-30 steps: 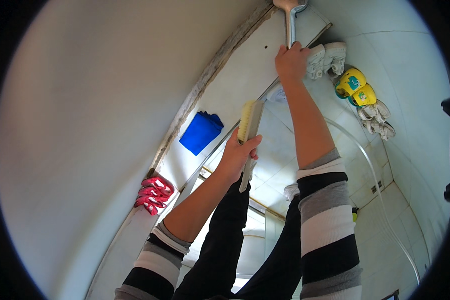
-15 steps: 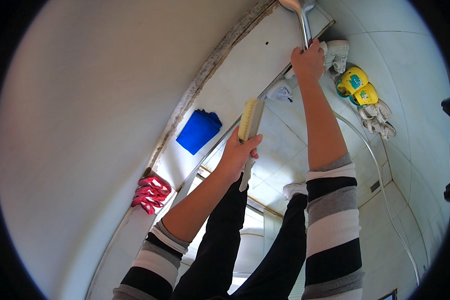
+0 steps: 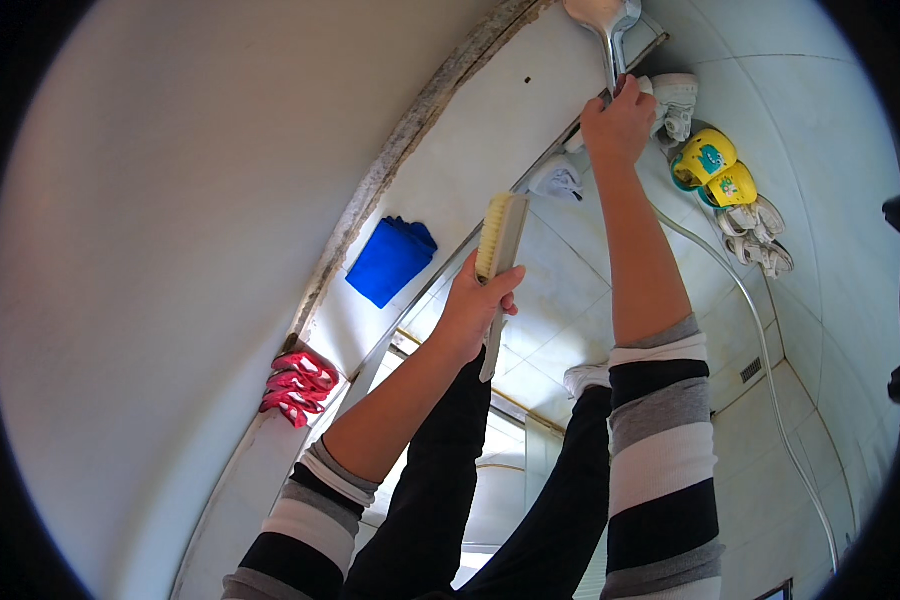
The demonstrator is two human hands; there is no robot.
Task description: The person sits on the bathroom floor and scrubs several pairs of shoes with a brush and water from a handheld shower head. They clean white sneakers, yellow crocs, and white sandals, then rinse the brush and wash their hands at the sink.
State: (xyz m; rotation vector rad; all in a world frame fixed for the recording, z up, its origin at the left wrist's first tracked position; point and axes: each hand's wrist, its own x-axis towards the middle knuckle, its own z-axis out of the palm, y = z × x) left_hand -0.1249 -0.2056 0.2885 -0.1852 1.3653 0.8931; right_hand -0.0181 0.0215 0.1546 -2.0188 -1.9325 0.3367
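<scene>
My left hand (image 3: 472, 305) is closed round a scrub brush (image 3: 511, 237), which stands nearly upright. Its cream bristles face left and its pale handle pokes out below my fingers. Farther off to the right, my right hand (image 3: 620, 122) grips the shiny chrome handle of a shower head (image 3: 611, 40), whose round end is cut off by the top edge. A pale hose (image 3: 735, 275) comes out from behind my right forearm and curves down the right side; where it joins is hidden. A folded blue cloth (image 3: 392, 262) lies on the white ledge to the left of the brush.
Red-and-white gloves (image 3: 300, 388) lie on the ledge (image 3: 490, 140) at the lower left. Along the tiled wall stand white shoes (image 3: 676, 105), yellow clogs (image 3: 711, 160) and pale sandals (image 3: 756, 236). A white bundle (image 3: 557, 178) sits beside the ledge. A drain grate (image 3: 751, 371) is in the floor.
The view has shifted very slightly. Both hands keep their grips; the shower head shows a little lower and farther right at the top edge, and the hose's upper part has moved slightly.
</scene>
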